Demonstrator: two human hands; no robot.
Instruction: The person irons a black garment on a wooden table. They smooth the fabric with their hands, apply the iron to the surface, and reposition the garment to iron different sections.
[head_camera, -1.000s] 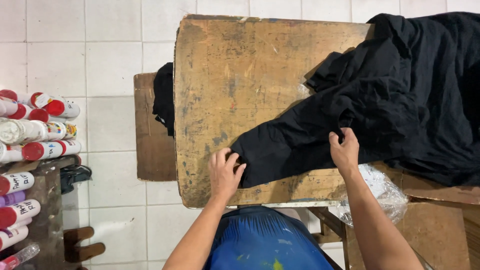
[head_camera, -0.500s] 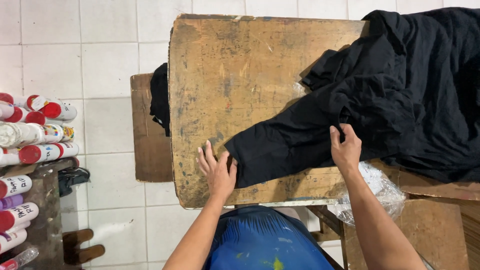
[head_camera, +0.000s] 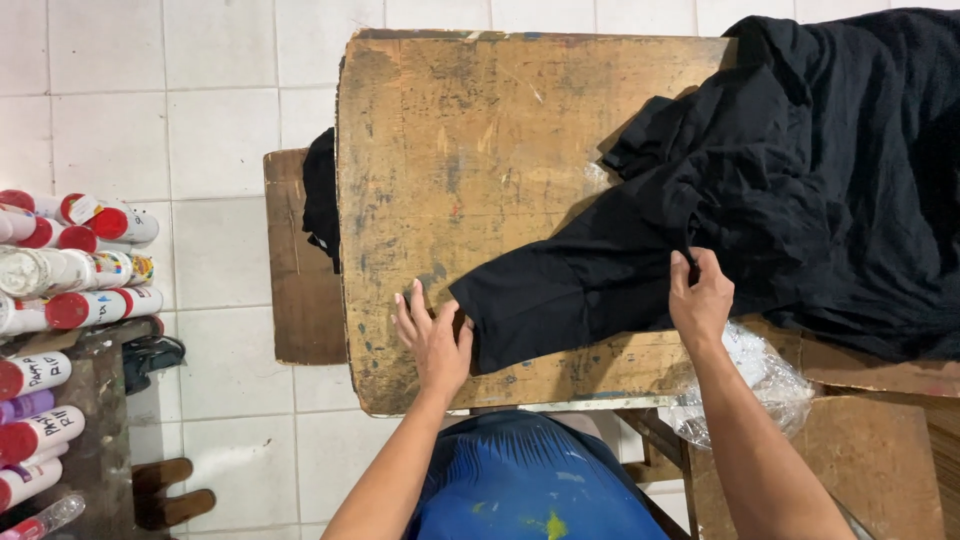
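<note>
Nearby, spray cans (head_camera: 70, 300) left of worn table (head_camera: 450, 150) w/ black garment (head_camera: 780, 200).

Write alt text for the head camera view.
A person's left hand rests flat on a worn wooden board at the cuff of a black garment, while the right hand pinches its sleeve. Red-capped spray cans lie at left.

garment: black long-sleeved cloth shirt (head_camera: 800, 190), crumpled, spread over right part of worn wooden board
sleeve: black sleeve (head_camera: 570, 290) laid flat, stretched diag. toward near-left edge, cuff end near board's front
body: bunched folds, hangs off right side
</note>
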